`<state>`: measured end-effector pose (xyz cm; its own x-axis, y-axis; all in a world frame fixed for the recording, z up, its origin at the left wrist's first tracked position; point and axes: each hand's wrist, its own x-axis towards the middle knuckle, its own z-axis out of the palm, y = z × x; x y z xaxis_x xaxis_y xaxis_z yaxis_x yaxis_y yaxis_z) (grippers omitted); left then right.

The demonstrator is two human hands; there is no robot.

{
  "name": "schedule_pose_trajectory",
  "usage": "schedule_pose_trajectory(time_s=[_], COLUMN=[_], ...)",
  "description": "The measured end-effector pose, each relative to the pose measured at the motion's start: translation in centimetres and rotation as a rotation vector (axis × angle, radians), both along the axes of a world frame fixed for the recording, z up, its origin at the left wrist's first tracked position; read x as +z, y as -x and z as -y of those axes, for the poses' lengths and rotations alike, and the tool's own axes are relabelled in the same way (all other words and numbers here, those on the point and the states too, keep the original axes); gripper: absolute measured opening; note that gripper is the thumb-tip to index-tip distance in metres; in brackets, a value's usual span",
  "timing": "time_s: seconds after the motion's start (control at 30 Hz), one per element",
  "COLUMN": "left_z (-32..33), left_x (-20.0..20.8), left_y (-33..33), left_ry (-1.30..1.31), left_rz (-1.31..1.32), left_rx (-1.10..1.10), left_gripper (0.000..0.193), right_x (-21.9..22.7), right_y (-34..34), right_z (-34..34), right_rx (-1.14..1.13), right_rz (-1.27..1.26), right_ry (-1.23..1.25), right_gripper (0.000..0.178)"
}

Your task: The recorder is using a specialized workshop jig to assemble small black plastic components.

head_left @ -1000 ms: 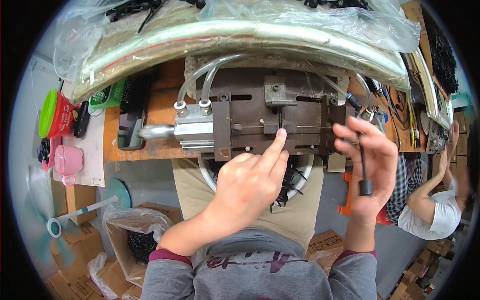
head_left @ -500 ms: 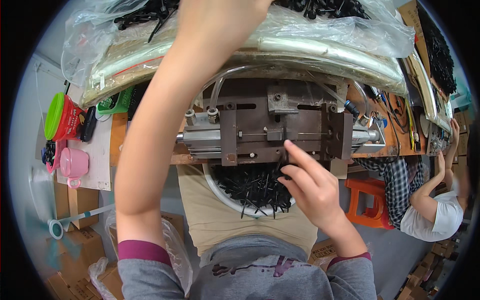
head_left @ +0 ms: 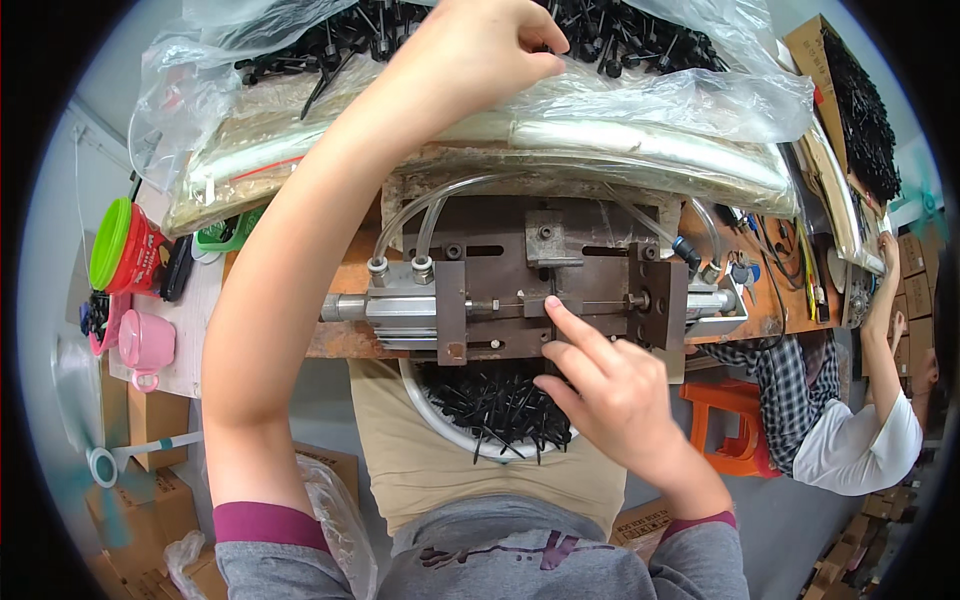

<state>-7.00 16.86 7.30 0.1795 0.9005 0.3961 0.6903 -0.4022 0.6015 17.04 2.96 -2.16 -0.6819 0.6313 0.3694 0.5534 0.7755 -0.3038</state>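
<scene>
A rusty metal press jig (head_left: 545, 275) with a silver air cylinder (head_left: 390, 308) and clear hoses sits on the bench edge in front of me. My right hand (head_left: 610, 385) points its index finger at the small block on the jig's centre rod; it holds nothing that I can see. My left hand (head_left: 480, 45) is stretched far forward, fingers pinched among small black parts in a clear plastic bag (head_left: 640, 70); what it grips is hidden. A white bowl (head_left: 430, 410) of black pin-like parts rests on my lap below the jig.
A green-lidded red jar (head_left: 125, 250) and a pink cup (head_left: 145, 340) stand at the left. Another person (head_left: 850, 430) in a white shirt sits at the right by an orange stool (head_left: 735, 420). Cardboard boxes (head_left: 140, 480) lie on the floor at lower left.
My left hand left the jig and reached up into the bag of black parts. My right hand, earlier holding a black part at the right, now points at the jig's centre.
</scene>
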Motion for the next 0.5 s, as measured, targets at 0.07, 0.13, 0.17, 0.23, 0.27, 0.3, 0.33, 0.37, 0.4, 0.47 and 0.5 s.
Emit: schedule_pose_trajectory(time_s=[0.07, 0.13, 0.17, 0.23, 0.27, 0.3, 0.33, 0.37, 0.4, 0.47, 0.5], left_z=[2.1, 5.0, 6.6, 9.7, 11.6, 12.8, 13.9, 14.9, 15.9, 17.2, 17.7], left_x=[0.3, 0.1, -0.2, -0.8, -0.8, -1.2, -1.6, -2.0, -2.3, -2.9, -3.3], left_y=[0.1, 0.4, 0.4, -0.1, 0.1, -0.3, -0.8, -1.1, -1.4, -1.6, -1.7], left_ry=[0.071, -0.156, -0.210, -0.238, -0.223, -0.294, -0.309, -0.296, -0.313, -0.310, -0.305], left_rz=[0.113, 0.045, 0.057, 0.112, -0.015, -0.001, 0.015, 0.017, 0.000, 0.039, 0.067], left_rx=[0.049, -0.018, -0.057, -0.075, -0.053, -0.065, -0.072, -0.074, -0.062, -0.093, -0.095], left_gripper=[0.028, 0.022, 0.025, 0.028, 0.030, 0.032, 0.035, 0.036, 0.036, 0.028, 0.029], right_x=[1.8, 4.2, 5.5, 7.3, 8.2, 9.1, 9.5, 9.5, 9.3, 8.9, 8.8], right_y=[-0.3, -0.9, -1.2, -0.9, -0.4, 0.2, 0.7, 1.3, 2.1, 3.5, 4.1], right_z=[-2.0, -4.3, -6.1, -11.4, -14.6, -17.9, -20.7, -23.0, -25.0, -27.9, -28.9], right_rx=[0.082, -0.006, -0.050, -0.122, -0.067, -0.146, -0.161, -0.102, -0.040, 0.021, 0.050], right_rz=[-0.160, -0.260, -0.295, -0.305, -0.332, -0.192, -0.080, 0.004, 0.083, 0.222, 0.291], right_ry=[0.107, 0.180, 0.072, -0.224, -0.423, -0.504, -0.578, -0.701, -0.822, -0.865, -0.882], right_gripper=[0.029, 0.022, 0.019, 0.015, 0.014, 0.027, 0.041, 0.038, 0.036, 0.048, 0.054])
